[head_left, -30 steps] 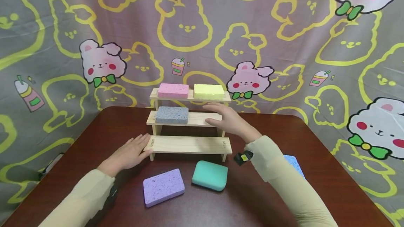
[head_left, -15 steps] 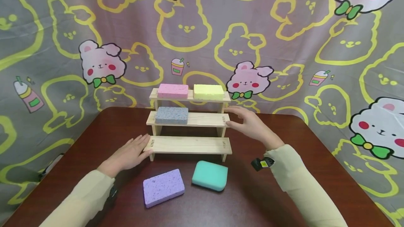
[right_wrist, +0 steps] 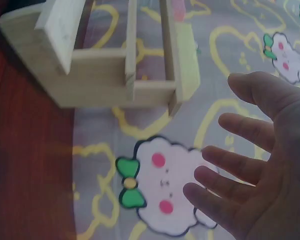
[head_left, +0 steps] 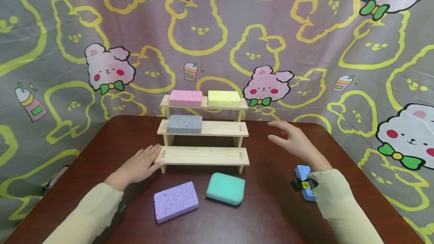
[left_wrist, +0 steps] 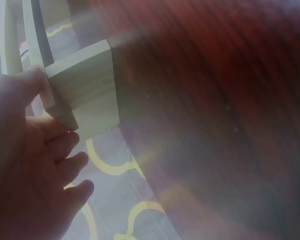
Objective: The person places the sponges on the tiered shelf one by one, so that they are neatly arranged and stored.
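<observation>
Patterned cloth [head_left: 200,14] backs the worktop [head_left: 268,217] and its one three-tier rack [head_left: 203,155]. Two sponges, pink sponge [head_left: 185,98] and yellow sponge [head_left: 224,98], top it; one grey sponge [head_left: 184,124] sits mid-tier; purple sponge [head_left: 175,202], teal sponge [head_left: 225,189] and blue sponge [head_left: 309,195] lie on the worktop. The left hand [head_left: 137,166] rests relaxed against the rack's end, seemingly steadying it; the right hand [head_left: 295,141], grip wide, holds nothing.

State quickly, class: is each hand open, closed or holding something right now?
Left hand: open, touching the left end of the bottom wooden shelf.
Right hand: open, holding nothing.
</observation>
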The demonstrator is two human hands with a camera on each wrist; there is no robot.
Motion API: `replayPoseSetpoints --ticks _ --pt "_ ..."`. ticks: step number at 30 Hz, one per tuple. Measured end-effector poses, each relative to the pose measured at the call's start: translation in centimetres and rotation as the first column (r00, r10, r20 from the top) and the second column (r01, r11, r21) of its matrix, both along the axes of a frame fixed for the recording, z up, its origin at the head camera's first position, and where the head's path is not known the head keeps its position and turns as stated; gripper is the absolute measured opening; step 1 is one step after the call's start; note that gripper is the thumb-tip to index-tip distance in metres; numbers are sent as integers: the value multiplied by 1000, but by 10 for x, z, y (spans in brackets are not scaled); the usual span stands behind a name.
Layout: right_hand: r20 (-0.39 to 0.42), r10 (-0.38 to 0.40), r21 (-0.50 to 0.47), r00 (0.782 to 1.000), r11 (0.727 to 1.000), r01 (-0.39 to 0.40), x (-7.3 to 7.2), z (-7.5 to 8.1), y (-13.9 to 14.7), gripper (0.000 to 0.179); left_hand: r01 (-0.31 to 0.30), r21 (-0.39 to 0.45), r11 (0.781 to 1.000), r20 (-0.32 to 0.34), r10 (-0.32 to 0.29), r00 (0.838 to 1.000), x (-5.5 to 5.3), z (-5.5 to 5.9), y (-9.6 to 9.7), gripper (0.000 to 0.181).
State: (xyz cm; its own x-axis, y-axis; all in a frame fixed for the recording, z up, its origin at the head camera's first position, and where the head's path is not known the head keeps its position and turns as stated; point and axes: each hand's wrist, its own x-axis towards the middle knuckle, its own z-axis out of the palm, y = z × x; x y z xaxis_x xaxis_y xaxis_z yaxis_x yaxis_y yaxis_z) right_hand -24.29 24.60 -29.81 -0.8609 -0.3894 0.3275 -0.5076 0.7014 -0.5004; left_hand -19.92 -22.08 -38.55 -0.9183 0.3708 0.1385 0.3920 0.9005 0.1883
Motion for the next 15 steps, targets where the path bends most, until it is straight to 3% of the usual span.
replayPoseSetpoints --ticks 15 --pt "47 -106 74 993 992 103 19 -47 54 53 6 1 1000 -4 -6 1000 2 2 1 61"
